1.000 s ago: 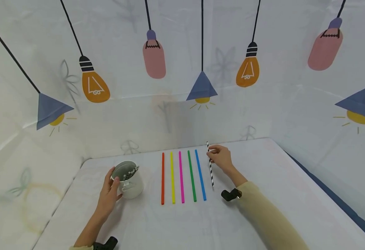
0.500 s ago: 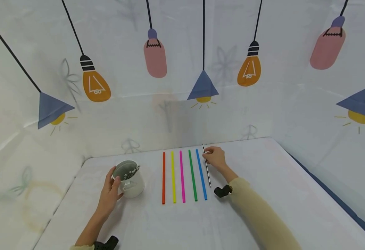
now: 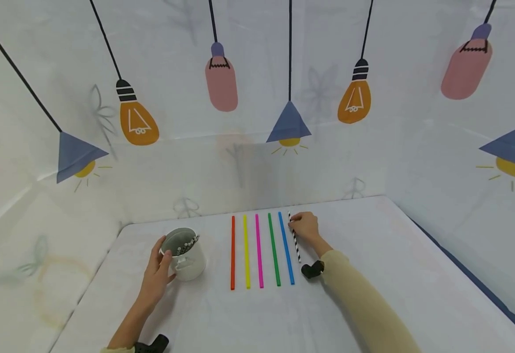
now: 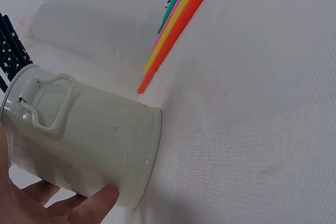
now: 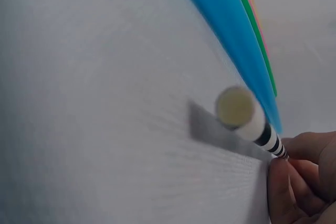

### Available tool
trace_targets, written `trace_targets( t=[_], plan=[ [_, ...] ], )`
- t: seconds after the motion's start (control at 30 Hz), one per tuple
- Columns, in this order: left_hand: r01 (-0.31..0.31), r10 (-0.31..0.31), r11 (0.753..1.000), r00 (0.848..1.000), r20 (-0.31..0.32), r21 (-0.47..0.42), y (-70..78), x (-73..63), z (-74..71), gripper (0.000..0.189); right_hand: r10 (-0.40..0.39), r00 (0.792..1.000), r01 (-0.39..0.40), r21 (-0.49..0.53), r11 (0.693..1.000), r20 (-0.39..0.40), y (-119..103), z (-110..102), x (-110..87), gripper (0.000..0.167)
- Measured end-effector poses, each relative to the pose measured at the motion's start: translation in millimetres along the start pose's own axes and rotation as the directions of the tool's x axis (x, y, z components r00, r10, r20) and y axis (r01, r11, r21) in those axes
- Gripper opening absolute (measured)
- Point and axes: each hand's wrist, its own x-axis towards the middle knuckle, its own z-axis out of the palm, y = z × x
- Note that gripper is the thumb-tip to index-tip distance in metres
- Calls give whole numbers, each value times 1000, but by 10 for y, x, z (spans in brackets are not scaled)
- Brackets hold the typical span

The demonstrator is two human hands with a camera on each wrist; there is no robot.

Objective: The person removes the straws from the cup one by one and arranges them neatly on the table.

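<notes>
My right hand (image 3: 306,227) pinches a black-and-white striped straw (image 3: 296,245) near its far end, just right of the blue straw (image 3: 286,248). In the right wrist view the striped straw's near end (image 5: 235,107) stands off the table, its shadow beside it. A green straw (image 3: 274,250), a pink straw (image 3: 259,251), a yellow straw (image 3: 246,252) and a red straw (image 3: 232,252) lie in a row to the left. My left hand (image 3: 156,277) holds a small white bucket (image 3: 192,267) around its side. Dark star-patterned straws (image 4: 11,51) stand in the bucket.
All of this is on a white-covered table (image 3: 248,318). Behind it hangs a white backdrop (image 3: 186,171) printed with lamps, close to the table's back edge. The bucket's side handle (image 4: 55,106) sticks out.
My right hand has moved left and a little nearer, bringing the striped straw closer to the blue straw and lower. My left hand and the bucket stay in place.
</notes>
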Motion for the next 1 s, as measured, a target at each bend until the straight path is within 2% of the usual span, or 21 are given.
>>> trace_targets(
  t=[0.83, 1.0],
  plan=[
    [-4, 4, 1000, 1000, -10, 15, -22, -10, -6, 60, 12, 1000, -12, -115, 993, 1, -60, 68, 40, 16],
    [-5, 6, 1000, 1000, -12, 16, -13, -5, -5, 60, -8, 1000, 7, -121, 993, -8, -45, 81, 54, 16]
  ],
)
